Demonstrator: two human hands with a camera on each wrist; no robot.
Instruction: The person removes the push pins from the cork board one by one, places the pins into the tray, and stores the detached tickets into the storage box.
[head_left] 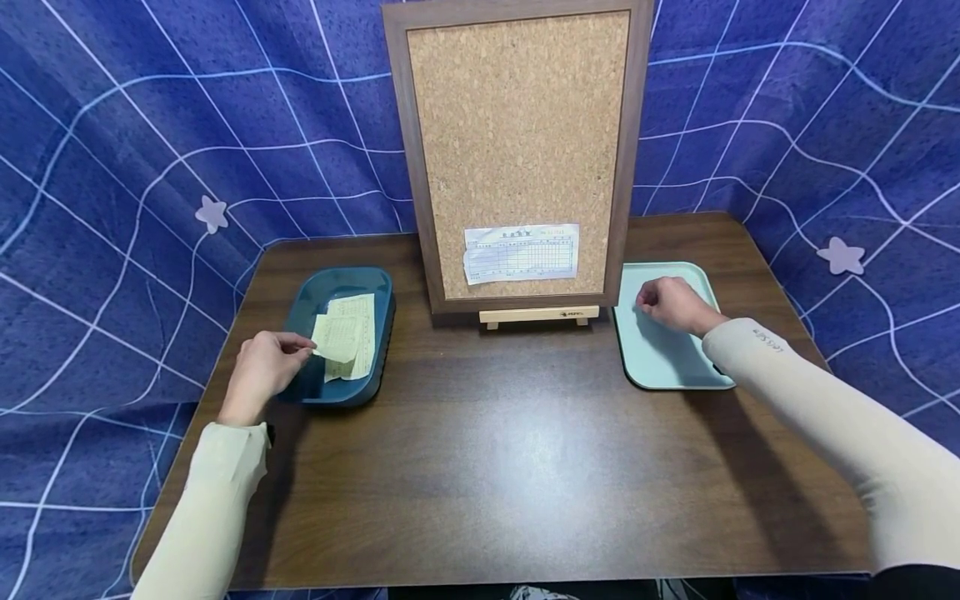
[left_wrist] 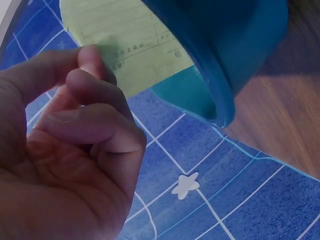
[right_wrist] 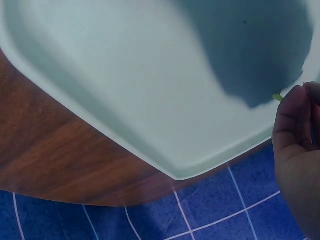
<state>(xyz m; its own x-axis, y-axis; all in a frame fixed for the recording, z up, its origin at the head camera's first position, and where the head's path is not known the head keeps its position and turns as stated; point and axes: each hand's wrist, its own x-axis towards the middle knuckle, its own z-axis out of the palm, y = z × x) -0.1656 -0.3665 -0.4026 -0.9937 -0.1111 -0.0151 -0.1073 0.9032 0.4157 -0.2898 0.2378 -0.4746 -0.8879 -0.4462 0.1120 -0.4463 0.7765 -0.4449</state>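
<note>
With thumb and fingertips my left hand (head_left: pixel 268 367) pinches the edge of a pale yellow printed paper slip (head_left: pixel 335 337). The slip overlaps another yellow printed sheet (head_left: pixel 363 333) in the dark teal tray (head_left: pixel 302 293). In the left wrist view, lines of print show on the yellow slip (left_wrist: pixel 145 55). Over the light green tray (head_left: pixel 667 367), my right hand (head_left: pixel 675 305) has its fingertips together. A tiny yellow-green piece (right_wrist: pixel 278 96) sticks out from those fingertips in the right wrist view; the fingers hide most of it.
A framed cork board (head_left: pixel 525 125) stands on a small wooden easel (head_left: pixel 538 315) at the table's back, between the trays. A white printed form (head_left: pixel 521 253) is on its lower part. Blue curtains (head_left: pixel 750 100) surround the brown wooden table (head_left: pixel 480 467).
</note>
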